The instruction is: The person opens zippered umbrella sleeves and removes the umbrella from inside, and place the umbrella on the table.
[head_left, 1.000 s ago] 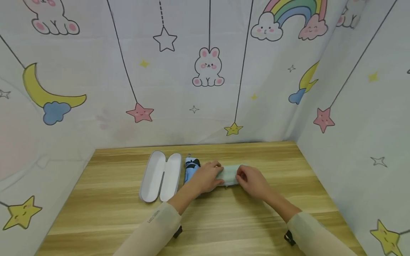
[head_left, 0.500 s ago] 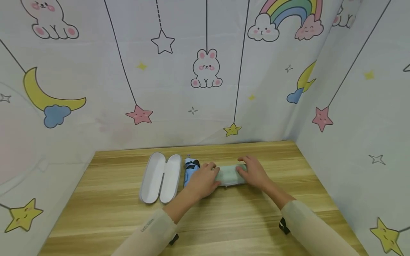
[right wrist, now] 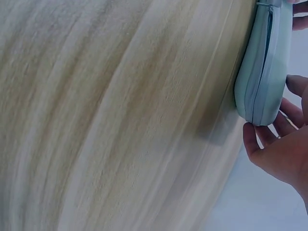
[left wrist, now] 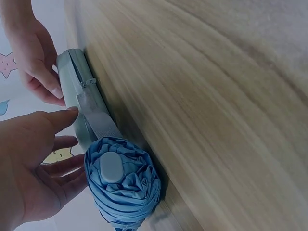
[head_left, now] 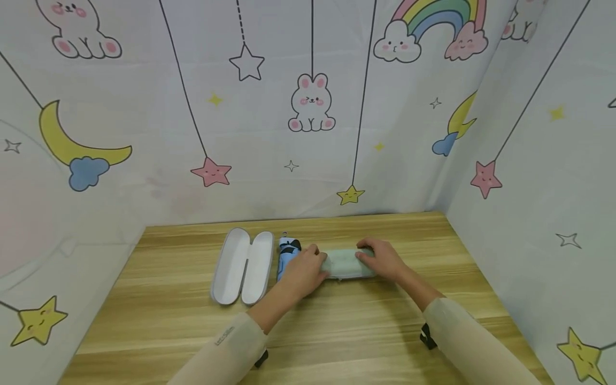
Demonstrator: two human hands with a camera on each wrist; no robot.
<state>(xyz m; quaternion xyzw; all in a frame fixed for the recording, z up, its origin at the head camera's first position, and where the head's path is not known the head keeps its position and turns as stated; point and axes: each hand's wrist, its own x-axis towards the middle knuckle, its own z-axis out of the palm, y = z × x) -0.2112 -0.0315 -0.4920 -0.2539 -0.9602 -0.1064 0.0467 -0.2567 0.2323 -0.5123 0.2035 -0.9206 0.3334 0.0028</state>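
Note:
A pale green zip case [head_left: 343, 264] lies lengthwise across the table between both hands. My left hand [head_left: 303, 272] holds its left end, thumb on the near edge and fingers on the far side. At the right end my right hand [head_left: 385, 262] grips the case, its thumb on top and its fingers curled round the end. The zip pull [left wrist: 88, 83] sits partway along the near side, with a dark slit running from it. A grey strap [left wrist: 98, 118] shows at the left end. Just left of my left hand is a folded blue umbrella [left wrist: 125, 183], partly hidden by that hand in the head view.
An open hard case [head_left: 228, 275] with a white lining lies left of the umbrella, resembling a glasses case. Behind the wooden table [head_left: 192, 342] hangs a white cloth [head_left: 260, 139] printed with rabbits and stars, and more cloth flanks both sides.
My right hand has gone from pinching at the case's right part to spreading over and gripping its right end. My left hand has shifted slightly left along the case.

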